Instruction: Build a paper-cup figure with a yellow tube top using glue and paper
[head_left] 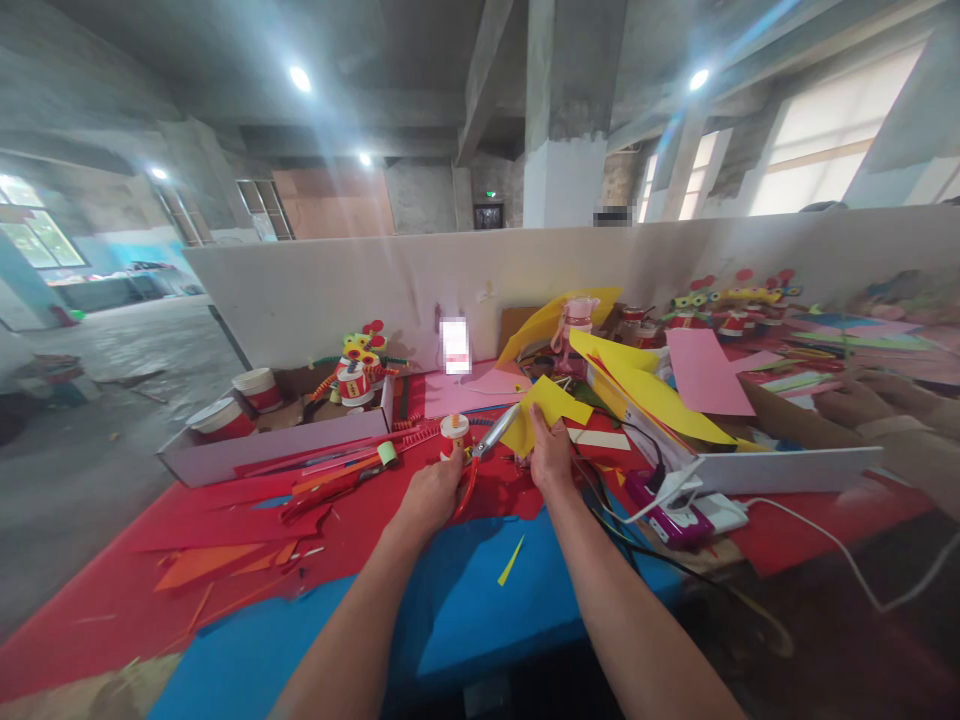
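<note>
My left hand is closed around the red handles of a pair of scissors, whose metal blades point up and right. The blade tips reach the left edge of a piece of yellow paper. My right hand pinches that paper near its lower middle, with the thumb in front. Just behind my left hand stands a small red and white paper cup with a coiled paper strip beside it. A thin yellow paper scrap lies on the blue sheet below my hands.
At left, a shallow box holds paper cups and a finished cup figure. Red and orange paper scraps lie before it. Right are a box with yellow sheets, a purple power strip with cables, and another person's blurred arm.
</note>
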